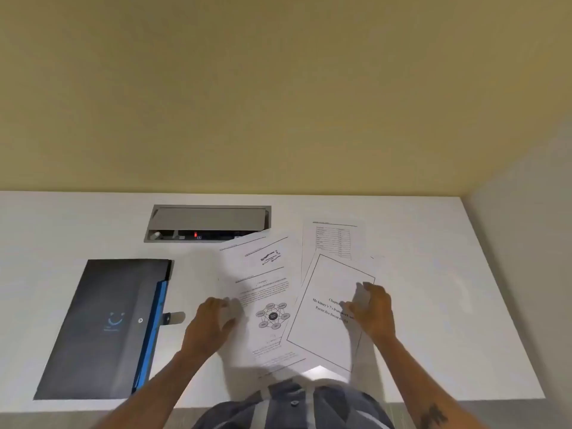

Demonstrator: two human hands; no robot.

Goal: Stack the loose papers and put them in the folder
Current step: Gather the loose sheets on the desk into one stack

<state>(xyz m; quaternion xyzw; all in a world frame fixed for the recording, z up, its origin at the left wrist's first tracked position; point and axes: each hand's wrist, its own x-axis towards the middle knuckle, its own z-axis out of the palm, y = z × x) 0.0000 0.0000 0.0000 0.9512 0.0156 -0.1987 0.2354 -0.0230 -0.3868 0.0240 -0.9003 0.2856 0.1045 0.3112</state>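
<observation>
White laminate covers the table point(433, 230), which runs up against a yellowish wall. At the far left lies the folder point(102, 329), dark grey and closed, with a blue edge along its right side and a small strap tab point(175, 317) sticking out beyond that edge onto the table. Behind and to the right of it, a recessed metal cable box point(207, 222) is set into the tabletop, its lid tipped up and a small red light showing inside.

Just right of the folder's strap, the left hand point(213, 323) rests on the left edge of the diagram sheet point(266, 305), fingers loosely curled and slightly spread, pressing down rather than pinching; motion blur hides the fingertips. This sheet lies tilted, overlapping another printed page point(263, 252) whose far corner reaches over the cable box.

Farther right, the bordered title page point(325, 329) sits on top of its neighbours, angled and hanging a little over the near table edge. The right hand point(370, 308) lies flat on it, fingers spread. Behind it, a sheet with a table of figures point(332, 239) lies partly covered. All the papers are loose, outside the folder.
</observation>
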